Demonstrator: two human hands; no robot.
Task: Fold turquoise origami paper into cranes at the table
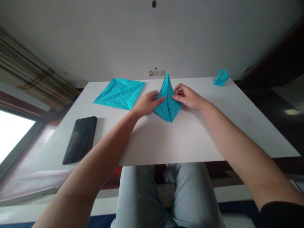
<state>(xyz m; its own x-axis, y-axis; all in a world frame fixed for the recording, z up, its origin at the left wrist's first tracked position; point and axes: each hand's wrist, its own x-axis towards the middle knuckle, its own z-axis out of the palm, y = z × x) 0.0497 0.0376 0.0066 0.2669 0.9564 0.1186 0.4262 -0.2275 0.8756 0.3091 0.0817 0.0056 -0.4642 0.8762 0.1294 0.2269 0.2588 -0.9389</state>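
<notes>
Between my two hands stands a folded blue origami paper, kite-shaped with a tall point at the top and a slit down its middle. My left hand pinches its left edge, thumb on the front and fingers curled behind. On the opposite edge my right hand grips the paper the same way, thumb in front. The paper's lower tip is just above or on the white table; I cannot tell which. Fingertips behind the paper are hidden.
A creased blue sheet lies flat at the back left of the white table. A black phone rests near the left edge. At the back right corner stands a small blue paper crane. Wall sockets sit behind the table.
</notes>
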